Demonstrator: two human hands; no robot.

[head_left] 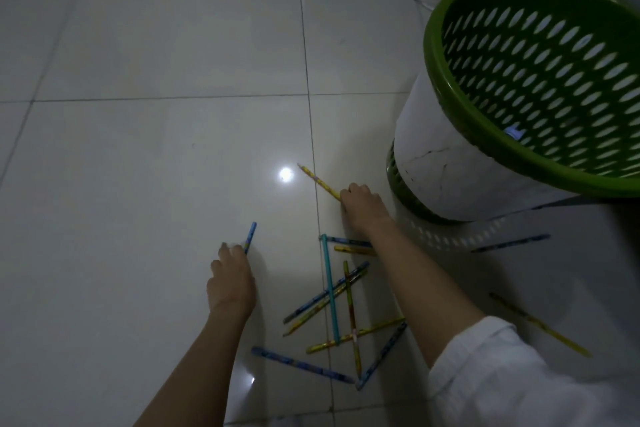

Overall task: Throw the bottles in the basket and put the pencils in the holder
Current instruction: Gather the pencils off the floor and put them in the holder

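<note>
Both hands, left (pixel 231 279) and right (pixel 363 206), reach down, fingers curled closed

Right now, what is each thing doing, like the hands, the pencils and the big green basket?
Left hand: on the floor, fingers closed on a blue pencil.
Right hand: on the floor, gripping a yellow pencil.
Pile of blue and yellow pencils: lying crossed on the floor, not picked up.
Green plastic basket with holes: upright, open top; contents hard to tell.
White tiled floor: shiny, reflecting a light.
</note>
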